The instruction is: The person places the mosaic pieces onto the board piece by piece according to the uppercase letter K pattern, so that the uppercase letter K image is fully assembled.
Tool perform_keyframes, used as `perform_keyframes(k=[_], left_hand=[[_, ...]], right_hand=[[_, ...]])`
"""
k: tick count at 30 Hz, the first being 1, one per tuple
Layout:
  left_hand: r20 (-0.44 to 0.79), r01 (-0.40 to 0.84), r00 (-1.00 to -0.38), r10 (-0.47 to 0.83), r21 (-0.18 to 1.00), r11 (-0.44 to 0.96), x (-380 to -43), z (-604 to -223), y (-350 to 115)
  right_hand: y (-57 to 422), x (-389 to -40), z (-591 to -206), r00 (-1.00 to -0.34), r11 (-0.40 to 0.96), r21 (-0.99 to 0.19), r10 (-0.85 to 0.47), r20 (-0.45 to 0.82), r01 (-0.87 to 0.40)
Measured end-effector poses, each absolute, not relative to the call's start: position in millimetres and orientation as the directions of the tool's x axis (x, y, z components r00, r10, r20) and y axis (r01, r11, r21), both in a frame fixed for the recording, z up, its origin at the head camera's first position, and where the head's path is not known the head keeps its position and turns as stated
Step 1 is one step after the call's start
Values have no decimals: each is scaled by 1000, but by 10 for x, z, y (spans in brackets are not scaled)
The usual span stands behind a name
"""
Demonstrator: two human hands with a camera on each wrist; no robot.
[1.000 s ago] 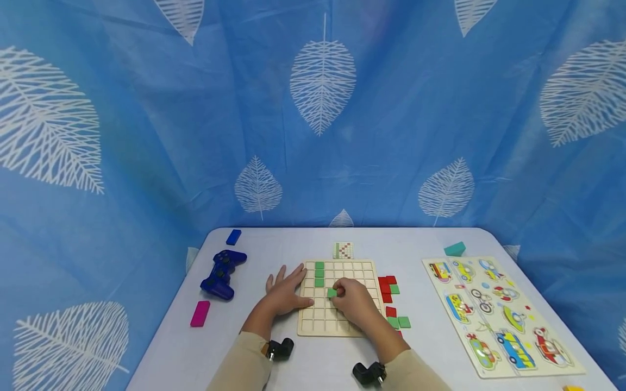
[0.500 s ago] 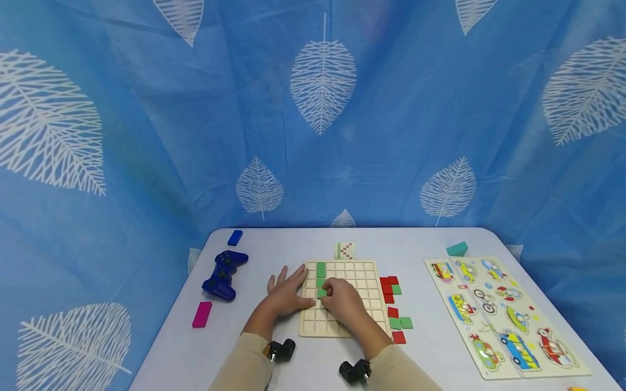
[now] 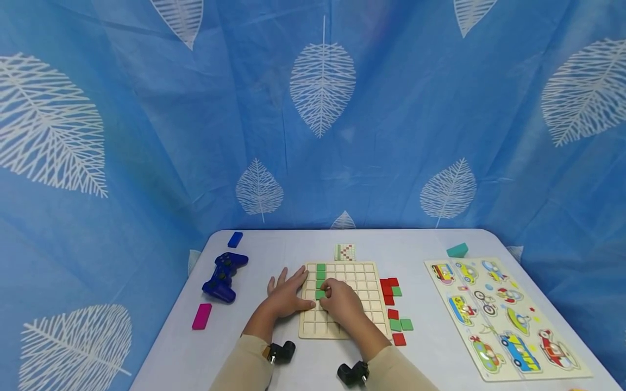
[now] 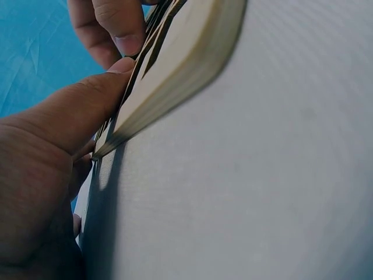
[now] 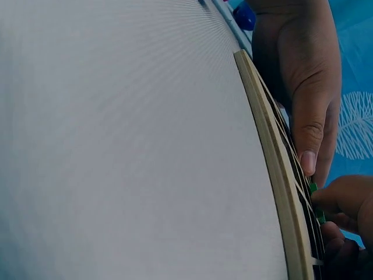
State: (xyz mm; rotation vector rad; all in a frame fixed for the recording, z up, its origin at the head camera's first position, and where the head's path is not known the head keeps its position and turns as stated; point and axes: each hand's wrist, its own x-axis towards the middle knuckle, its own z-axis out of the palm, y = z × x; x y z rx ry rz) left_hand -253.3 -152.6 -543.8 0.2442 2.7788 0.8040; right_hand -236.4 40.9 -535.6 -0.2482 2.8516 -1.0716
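Note:
A wooden grid board (image 3: pixel 337 329) lies on the white table, with a column of green tiles (image 3: pixel 320 267) near its left side. My right hand (image 3: pixel 342 304) is over the board and pinches a green tile (image 3: pixel 319 295) at the lower end of that column. In the right wrist view, green (image 5: pixel 321 217) shows by the fingertips of the right hand (image 5: pixel 349 201). The left hand (image 3: pixel 285 297) rests at the board's left edge, fingers spread and thumb lying on the board. The left wrist view shows this thumb (image 4: pixel 87 99) against the board's rim (image 4: pixel 175 105).
Loose red tiles (image 3: pixel 399 339) and green tiles (image 3: pixel 406 324) lie right of the board. Behind it is a pattern card (image 3: pixel 345 252). A blue game controller (image 3: pixel 224 277) and pink block (image 3: pixel 201 316) stand left; a vehicle puzzle (image 3: pixel 489 347) and teal block (image 3: pixel 457 250) right.
My right hand has moved left with the green tile and brought it to the lower end of the green column. The left hand has stayed at the board's edge.

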Motion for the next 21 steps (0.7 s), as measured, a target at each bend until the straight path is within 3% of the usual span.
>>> perform_keyframes(k=[21], left_hand=[[-173,99,-959,226,540,835,-2525,-5422,-1527]], right_hand=[[460,-2367,-5388,-986,685,-720,-167,-9,-110]])
